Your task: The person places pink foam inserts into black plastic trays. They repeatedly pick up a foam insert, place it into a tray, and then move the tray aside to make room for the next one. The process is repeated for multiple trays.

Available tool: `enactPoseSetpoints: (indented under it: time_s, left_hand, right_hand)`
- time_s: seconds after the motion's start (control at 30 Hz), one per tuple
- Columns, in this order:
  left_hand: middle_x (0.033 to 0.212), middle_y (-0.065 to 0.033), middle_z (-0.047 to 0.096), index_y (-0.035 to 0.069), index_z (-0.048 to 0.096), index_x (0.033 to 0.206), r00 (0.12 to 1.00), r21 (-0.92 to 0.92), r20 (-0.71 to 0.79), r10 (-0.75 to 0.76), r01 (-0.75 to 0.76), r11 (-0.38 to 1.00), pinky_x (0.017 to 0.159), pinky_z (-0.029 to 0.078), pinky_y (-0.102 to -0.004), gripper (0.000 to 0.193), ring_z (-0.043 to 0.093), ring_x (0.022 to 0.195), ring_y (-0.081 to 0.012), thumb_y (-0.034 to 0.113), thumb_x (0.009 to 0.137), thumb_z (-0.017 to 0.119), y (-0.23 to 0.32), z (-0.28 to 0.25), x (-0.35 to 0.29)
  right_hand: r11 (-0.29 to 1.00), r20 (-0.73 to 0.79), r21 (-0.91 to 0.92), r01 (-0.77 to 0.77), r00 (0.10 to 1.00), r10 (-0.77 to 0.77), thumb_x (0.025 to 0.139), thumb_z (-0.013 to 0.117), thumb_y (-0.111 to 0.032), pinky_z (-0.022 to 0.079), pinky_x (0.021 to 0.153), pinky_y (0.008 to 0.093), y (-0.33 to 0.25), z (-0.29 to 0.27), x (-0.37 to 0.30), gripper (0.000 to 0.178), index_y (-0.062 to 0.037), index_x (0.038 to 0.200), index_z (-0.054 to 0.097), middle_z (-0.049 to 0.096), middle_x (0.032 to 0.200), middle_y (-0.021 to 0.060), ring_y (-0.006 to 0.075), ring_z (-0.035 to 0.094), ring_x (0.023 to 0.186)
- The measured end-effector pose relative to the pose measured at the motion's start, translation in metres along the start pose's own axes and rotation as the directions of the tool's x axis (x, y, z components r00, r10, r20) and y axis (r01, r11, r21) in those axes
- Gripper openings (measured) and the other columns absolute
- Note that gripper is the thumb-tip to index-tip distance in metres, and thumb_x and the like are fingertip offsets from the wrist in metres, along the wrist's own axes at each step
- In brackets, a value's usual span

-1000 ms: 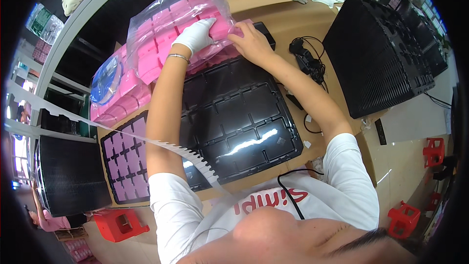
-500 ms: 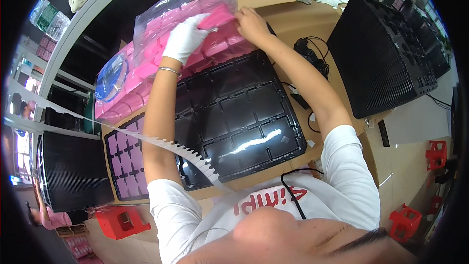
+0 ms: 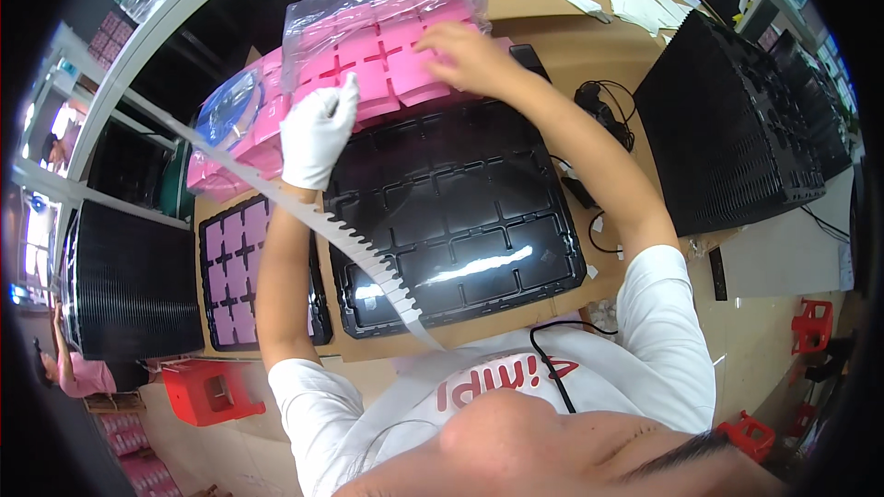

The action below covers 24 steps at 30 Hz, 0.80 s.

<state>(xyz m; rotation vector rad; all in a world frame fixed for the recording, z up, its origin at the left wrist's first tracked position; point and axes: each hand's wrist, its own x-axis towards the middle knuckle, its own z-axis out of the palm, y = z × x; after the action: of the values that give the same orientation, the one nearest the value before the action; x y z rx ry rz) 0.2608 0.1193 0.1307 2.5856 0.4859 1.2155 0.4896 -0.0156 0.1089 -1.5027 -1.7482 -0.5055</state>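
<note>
Rows of pink blocks [image 3: 364,83], split by cross-shaped gaps, stand at the far side of the table, with a clear plastic bag [image 3: 318,23] over their back part. Above their near right edge is my bare right hand [image 3: 468,60], its fingers loosely bent and apart. My left hand [image 3: 315,136], in a white glove, is closed with one digit pointing up, in front of the blocks; whatever it may hold is hidden. A glossy black compartment tray [image 3: 451,212] lies nearer me. Beside it on the left, another black tray [image 3: 210,267] carries purplish-pink pieces [image 3: 241,290].
Tall stacks of black trays stand at right [image 3: 714,120] and left [image 3: 133,281]. A white toothed strip [image 3: 345,239] crosses the view over my left forearm. Black cables [image 3: 608,115] and white papers [image 3: 635,9] lie on the table. Red stools [image 3: 210,391] stand on the floor.
My gloved left hand has drawn back toward me and left, away from the pink piece both hands were at. My right hand has moved slightly nearer, over the blocks. The view has shifted.
</note>
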Motion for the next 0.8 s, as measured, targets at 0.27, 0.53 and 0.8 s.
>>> enactPoseSetpoints:
  time_s: [0.27, 0.53, 0.8]
  left_hand:
    - [0.061, -0.0124, 0.056, 0.007, 0.061, 0.064, 0.918, 0.104, 0.380, 0.111, -0.162, 0.981, 0.052, 0.044, -0.0395, 0.039, 0.056, 0.056, -0.0313, 0.035, 0.092, 0.063, -0.001, -0.014, -0.038]
    - [0.065, -0.0117, 0.061, 0.010, 0.068, 0.070, 0.860, 0.044, 0.502, 0.090, -0.130, 0.991, 0.059, 0.047, -0.0417, 0.036, 0.061, 0.063, -0.0318, 0.038, 0.092, 0.062, 0.016, -0.008, -0.043]
    - [0.065, -0.0078, 0.062, 0.010, 0.068, 0.071, 0.825, 0.109, 0.560, 0.074, -0.162, 0.981, 0.060, 0.049, -0.0402, 0.030, 0.061, 0.062, -0.0288, 0.033, 0.090, 0.065, 0.010, -0.003, -0.046]
  right_hand:
    - [0.987, 0.488, -0.047, -0.153, 0.859, 0.156, 0.077, 0.073, -0.030, 0.049, 0.084, 0.0407, -0.003, 0.041, 0.040, 0.032, -0.0085, 0.100, 0.064, 0.062, 0.099, 0.0109, 0.0301, 0.060, 0.097]
    - [0.994, 0.325, -0.097, 0.049, 0.946, -0.015, 0.077, 0.073, -0.025, 0.050, 0.081, 0.0389, -0.023, 0.077, 0.036, 0.026, -0.0085, 0.095, 0.064, 0.062, 0.098, 0.0091, 0.0270, 0.061, 0.096]
    - [0.855, 0.566, 0.136, -0.500, 0.747, 0.347, 0.075, 0.076, -0.019, 0.051, 0.070, 0.0335, -0.009, 0.075, 0.057, 0.018, -0.0060, 0.087, 0.073, 0.069, 0.078, 0.0090, 0.0209, 0.067, 0.076]
